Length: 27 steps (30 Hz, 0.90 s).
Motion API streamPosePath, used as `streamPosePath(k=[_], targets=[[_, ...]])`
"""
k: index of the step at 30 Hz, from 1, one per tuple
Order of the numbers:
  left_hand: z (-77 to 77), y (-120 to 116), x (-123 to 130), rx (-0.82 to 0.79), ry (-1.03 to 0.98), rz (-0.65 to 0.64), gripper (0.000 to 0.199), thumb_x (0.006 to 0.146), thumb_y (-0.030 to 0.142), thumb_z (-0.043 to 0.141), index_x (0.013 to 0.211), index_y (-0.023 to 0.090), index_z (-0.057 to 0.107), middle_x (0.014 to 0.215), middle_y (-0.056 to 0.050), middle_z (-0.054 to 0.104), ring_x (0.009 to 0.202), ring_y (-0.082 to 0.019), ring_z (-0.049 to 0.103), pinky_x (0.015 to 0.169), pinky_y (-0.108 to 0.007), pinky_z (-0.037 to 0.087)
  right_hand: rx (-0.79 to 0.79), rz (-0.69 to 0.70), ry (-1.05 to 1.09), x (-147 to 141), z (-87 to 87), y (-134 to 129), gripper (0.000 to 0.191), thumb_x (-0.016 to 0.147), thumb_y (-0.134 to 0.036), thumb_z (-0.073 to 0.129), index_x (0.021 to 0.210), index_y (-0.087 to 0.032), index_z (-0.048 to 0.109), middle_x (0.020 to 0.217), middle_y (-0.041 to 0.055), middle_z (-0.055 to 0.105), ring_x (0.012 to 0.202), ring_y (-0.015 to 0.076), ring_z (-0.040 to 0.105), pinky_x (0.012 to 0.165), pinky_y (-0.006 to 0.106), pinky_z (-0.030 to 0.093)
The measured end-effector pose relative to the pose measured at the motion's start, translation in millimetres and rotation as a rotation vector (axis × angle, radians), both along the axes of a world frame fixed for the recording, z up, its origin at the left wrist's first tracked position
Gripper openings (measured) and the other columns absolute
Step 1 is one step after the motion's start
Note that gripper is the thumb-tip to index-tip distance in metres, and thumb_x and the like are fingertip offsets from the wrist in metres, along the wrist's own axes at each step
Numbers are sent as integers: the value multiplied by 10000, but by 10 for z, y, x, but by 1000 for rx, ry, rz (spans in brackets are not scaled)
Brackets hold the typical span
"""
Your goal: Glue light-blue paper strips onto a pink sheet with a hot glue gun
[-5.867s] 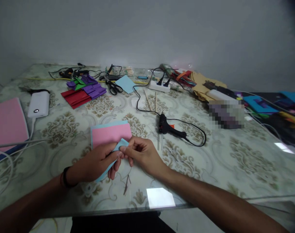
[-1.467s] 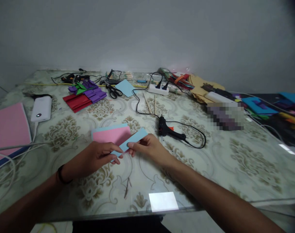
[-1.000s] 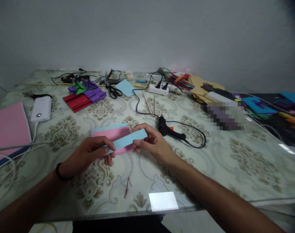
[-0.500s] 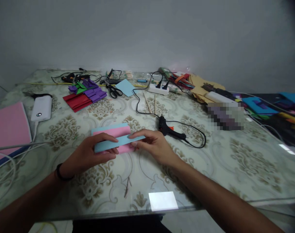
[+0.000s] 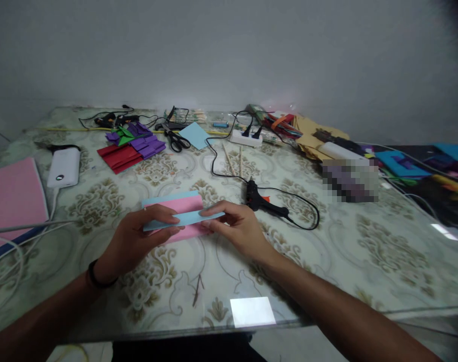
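Observation:
Between my hands is a folded piece of light-blue paper (image 5: 191,217), raised just off the table as a narrow strip. My left hand (image 5: 136,236) pinches its left end between thumb and fingers. At the other end, my right hand (image 5: 244,229) grips it the same way, fingertips near the edge. Pink paper (image 5: 185,203) with a light-blue border shows behind and below the strip; whether it is the same sheet I cannot tell. A black glue gun (image 5: 266,201) lies just right of my right hand.
A white power bank (image 5: 64,167) and pink sheets (image 5: 15,201) lie on the left. Farther back are red folded paper (image 5: 120,157), purple folded paper (image 5: 148,143), scissors (image 5: 176,141), a blue square sheet (image 5: 194,136), two thin sticks (image 5: 241,161) and a white power strip (image 5: 247,138).
My left hand has shifted slightly, its thumb now closer to the fingers on the strip. The strip's left end sits a little higher. My right hand stays nearly still.

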<state>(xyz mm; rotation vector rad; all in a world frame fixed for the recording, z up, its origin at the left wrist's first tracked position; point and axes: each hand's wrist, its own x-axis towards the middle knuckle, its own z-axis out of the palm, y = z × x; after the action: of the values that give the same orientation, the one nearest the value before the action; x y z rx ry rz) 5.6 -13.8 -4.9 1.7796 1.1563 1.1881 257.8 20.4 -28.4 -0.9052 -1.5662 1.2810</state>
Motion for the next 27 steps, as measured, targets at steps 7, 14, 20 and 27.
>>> streamPosePath(k=[7, 14, 20, 27], targets=[[12, -16, 23, -73, -62, 2, 47, 873, 245, 791, 827, 237, 797, 952, -26, 820, 889, -187, 777, 711, -246, 620, 86, 122, 25, -16, 36, -34, 192, 845, -344, 868, 1009, -246, 849, 1005, 52, 825, 888, 181, 764, 766, 278, 614], [-12, -22, 29, -167, -54, -84, 121, 890, 322, 777, 820, 223, 776, 992, -41, 818, 888, -202, 770, 725, -269, 629, 144, 148, 4, -42, 88, -92, 188, 868, -346, 857, 1037, -267, 863, 979, 46, 836, 799, 159, 759, 694, 248, 601], [44, -27, 45, -135, -2, -5, 125, 874, 308, 775, 782, 224, 762, 912, -35, 820, 844, -200, 763, 678, -269, 605, -1, 157, 120, -67, 105, -91, 149, 883, -388, 834, 978, -278, 867, 871, 25, 814, 643, 124, 709, 625, 252, 623], [100, -66, 102, -125, 13, 25, 166, 899, 312, 751, 755, 235, 726, 794, -9, 819, 775, -199, 779, 653, -287, 618, -162, 88, 165, -123, 116, -140, 232, 846, -420, 855, 807, -196, 811, 721, 24, 776, 644, 147, 728, 666, 288, 639]])
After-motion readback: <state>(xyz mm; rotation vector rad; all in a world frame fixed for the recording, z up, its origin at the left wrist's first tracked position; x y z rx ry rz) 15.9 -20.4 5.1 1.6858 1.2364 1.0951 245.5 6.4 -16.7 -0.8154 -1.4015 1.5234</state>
